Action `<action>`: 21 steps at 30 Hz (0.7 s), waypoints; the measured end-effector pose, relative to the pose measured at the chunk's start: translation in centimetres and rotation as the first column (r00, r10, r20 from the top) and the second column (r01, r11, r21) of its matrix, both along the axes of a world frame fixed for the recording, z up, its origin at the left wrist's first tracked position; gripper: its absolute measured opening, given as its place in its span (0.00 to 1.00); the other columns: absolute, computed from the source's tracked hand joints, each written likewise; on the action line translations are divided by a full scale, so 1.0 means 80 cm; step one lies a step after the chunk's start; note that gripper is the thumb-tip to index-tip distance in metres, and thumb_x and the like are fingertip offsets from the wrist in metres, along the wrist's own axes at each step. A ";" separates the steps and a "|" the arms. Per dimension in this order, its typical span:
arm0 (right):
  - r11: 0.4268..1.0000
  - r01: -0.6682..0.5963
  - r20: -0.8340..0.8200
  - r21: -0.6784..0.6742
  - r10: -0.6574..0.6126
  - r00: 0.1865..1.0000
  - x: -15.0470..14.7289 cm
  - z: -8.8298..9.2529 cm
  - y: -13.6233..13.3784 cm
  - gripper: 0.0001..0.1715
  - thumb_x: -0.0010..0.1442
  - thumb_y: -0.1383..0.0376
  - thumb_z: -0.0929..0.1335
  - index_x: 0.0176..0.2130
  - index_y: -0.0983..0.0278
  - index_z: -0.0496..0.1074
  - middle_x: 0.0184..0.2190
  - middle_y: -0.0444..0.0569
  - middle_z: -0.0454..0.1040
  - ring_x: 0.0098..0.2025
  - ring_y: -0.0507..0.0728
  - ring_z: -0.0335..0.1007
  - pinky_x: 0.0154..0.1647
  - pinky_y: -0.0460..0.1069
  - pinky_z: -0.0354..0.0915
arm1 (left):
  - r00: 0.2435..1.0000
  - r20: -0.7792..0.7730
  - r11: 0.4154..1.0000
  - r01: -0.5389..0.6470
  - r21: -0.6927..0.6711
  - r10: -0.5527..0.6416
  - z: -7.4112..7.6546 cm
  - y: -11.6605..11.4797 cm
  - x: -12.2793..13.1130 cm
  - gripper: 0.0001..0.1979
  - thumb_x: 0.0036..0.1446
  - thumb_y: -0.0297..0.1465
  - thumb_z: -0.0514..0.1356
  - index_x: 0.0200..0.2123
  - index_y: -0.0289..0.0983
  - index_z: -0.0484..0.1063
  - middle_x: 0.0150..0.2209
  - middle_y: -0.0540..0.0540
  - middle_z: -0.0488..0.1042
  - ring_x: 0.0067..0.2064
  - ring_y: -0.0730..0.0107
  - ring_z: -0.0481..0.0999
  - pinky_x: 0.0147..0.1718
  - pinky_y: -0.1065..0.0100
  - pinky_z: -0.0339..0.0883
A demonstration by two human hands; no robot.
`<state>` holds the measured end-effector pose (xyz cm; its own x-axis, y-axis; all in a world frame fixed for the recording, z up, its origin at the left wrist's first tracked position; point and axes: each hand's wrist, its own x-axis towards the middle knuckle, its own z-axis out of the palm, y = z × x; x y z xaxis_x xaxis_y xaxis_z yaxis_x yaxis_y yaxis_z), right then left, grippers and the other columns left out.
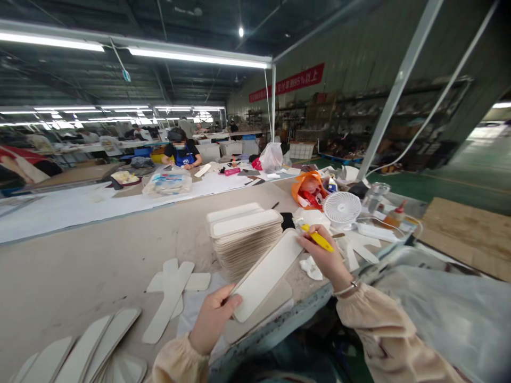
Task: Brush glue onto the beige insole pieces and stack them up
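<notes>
My left hand point(215, 314) grips the near end of a long, off-white panel with rounded corners point(269, 274), thumb on top. At the panel's far end is my right hand point(321, 255), its fingers against the edge. That same hand also holds a small yellow tool point(319, 241); its exact kind is not clear. The panel is tilted beside a tall stack of similar panels point(247, 239). Beneath it, another flat piece point(281, 292) lies partly hidden on the table. A crumpled white scrap point(310, 267) rests near my right wrist.
Crossed strips point(170, 298) and fanned panels point(85, 340) lie left on the table point(120, 260). To the right stand a white fan point(342, 207), an orange bag point(305, 186), a jar point(376, 197) and a red-tipped bottle point(395, 215). A co-worker point(181, 151) sits across the table.
</notes>
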<state>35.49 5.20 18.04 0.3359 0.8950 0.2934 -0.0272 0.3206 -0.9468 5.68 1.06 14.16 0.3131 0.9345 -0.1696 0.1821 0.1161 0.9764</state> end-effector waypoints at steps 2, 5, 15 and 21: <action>1.000 -0.008 0.017 0.023 0.008 1.000 -0.007 0.008 0.011 0.24 0.47 0.57 0.75 0.35 0.57 0.59 0.29 0.40 0.69 0.27 0.52 0.64 0.25 0.46 0.64 | 0.999 0.012 0.999 -0.035 0.026 0.035 0.022 0.007 -0.010 0.24 0.54 0.43 0.59 0.49 0.34 0.74 0.36 0.45 0.78 0.37 0.62 0.74 0.33 0.67 0.70; 0.997 0.001 0.096 0.081 -0.009 0.995 -0.017 0.021 0.035 0.22 0.48 0.56 0.74 0.35 0.57 0.59 0.30 0.41 0.69 0.28 0.53 0.64 0.27 0.47 0.64 | 0.998 -0.025 0.990 -0.059 0.127 0.063 0.056 0.030 -0.026 0.24 0.54 0.43 0.58 0.50 0.34 0.74 0.37 0.44 0.78 0.38 0.63 0.74 0.33 0.67 0.70; 0.961 0.220 0.432 0.165 -0.271 0.860 -0.025 0.038 0.141 0.18 0.49 0.54 0.69 0.35 0.60 0.62 0.27 0.42 0.70 0.27 0.54 0.67 0.31 0.50 0.65 | 0.841 -0.402 0.784 -0.040 0.619 0.361 0.120 0.187 -0.034 0.17 0.51 0.37 0.58 0.41 0.33 0.76 0.24 0.50 0.72 0.27 0.69 0.70 0.28 0.69 0.63; 0.940 0.311 0.596 0.139 -0.330 0.732 -0.024 0.017 0.168 0.16 0.49 0.54 0.68 0.34 0.60 0.63 0.27 0.44 0.72 0.30 0.58 0.70 0.39 0.54 0.65 | 0.778 -0.454 0.749 -0.033 0.661 0.434 0.110 0.225 -0.020 0.10 0.50 0.31 0.61 0.35 0.34 0.78 0.30 0.44 0.77 0.33 0.62 0.75 0.38 0.62 0.67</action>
<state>33.55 18.66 19.42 0.3462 0.7552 0.5567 0.6541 0.2311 -0.7202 4.10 19.09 22.99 0.1066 0.9211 0.3745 0.7506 -0.3215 0.5773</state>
